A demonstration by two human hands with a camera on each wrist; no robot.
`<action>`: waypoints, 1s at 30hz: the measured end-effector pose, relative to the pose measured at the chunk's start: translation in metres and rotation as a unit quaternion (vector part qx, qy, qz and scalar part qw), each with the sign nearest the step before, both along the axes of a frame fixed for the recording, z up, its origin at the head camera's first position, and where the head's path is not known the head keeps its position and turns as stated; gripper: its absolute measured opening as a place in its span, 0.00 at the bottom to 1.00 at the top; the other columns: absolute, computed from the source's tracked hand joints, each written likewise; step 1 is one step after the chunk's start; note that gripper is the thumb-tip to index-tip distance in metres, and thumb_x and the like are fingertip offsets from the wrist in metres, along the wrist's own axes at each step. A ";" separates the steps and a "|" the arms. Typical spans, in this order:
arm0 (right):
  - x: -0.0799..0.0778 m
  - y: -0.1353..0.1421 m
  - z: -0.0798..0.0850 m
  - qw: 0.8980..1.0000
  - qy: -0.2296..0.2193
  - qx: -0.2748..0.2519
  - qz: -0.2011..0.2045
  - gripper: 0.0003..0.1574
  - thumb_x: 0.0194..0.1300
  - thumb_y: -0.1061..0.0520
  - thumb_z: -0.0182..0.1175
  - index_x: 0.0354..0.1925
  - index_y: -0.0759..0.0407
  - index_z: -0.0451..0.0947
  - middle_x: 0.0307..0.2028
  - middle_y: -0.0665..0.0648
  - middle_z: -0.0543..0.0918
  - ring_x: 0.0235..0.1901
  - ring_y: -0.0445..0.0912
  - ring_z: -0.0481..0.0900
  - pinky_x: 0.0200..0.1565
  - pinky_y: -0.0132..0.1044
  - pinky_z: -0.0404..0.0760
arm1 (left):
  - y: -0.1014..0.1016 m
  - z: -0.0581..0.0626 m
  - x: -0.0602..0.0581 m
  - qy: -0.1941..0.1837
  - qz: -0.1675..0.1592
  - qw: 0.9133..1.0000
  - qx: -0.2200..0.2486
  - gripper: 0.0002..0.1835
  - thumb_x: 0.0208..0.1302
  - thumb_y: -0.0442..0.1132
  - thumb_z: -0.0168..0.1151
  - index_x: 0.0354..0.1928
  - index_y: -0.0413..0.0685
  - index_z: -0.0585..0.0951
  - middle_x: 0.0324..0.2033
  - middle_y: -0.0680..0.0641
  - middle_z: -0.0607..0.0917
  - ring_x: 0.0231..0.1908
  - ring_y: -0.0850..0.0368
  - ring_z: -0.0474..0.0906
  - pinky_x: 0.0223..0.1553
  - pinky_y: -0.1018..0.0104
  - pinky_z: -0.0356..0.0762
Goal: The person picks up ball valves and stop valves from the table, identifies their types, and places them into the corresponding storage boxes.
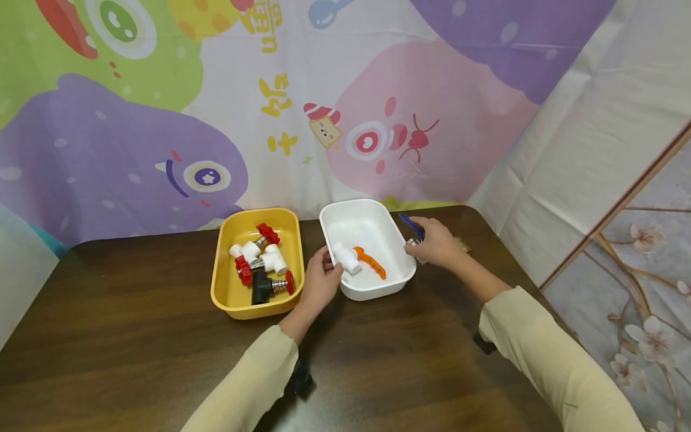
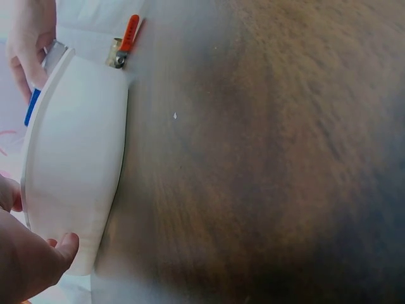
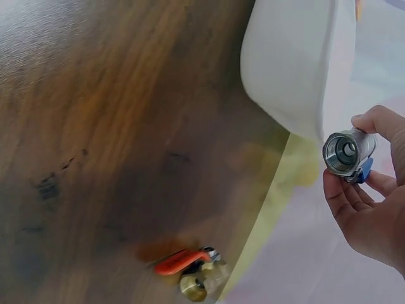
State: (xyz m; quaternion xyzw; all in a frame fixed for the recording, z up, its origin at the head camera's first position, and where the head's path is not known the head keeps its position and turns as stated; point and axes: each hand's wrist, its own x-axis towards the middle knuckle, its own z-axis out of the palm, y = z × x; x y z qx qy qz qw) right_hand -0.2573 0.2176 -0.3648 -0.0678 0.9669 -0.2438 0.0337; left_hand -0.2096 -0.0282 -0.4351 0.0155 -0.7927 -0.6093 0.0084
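Note:
My left hand (image 1: 322, 281) grips the near left edge of a white plastic tub (image 1: 356, 228), its thumb against the outer wall. Inside that tub lies a white plastic valve (image 1: 345, 258) with an orange lever. At the tub's right rim, my right hand (image 1: 439, 245) pinches a silver metal ball valve (image 3: 345, 153) with a blue lever. The valve's threaded open end faces the right wrist camera. In the head view, fingers partly cover this valve.
A brass-coloured ball valve (image 3: 193, 287) with an orange-red lever lies on the table right of the tub. To the left stands a yellow tub (image 1: 229, 294) with several red-handled valves, white and black. A printed cloth (image 1: 281, 180) hangs behind the brown table (image 1: 378, 372).

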 end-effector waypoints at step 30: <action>-0.014 -0.053 -0.004 0.999 0.005 -0.029 0.045 0.45 0.51 0.52 0.64 0.66 0.60 0.63 0.59 0.68 0.70 0.49 0.55 0.72 0.51 0.47 0.75 | -0.001 0.000 0.000 0.017 -0.002 1.000 -0.002 0.28 0.64 0.34 0.53 0.65 0.34 0.62 0.52 0.37 0.73 0.49 0.48 0.75 0.51 0.58 0.78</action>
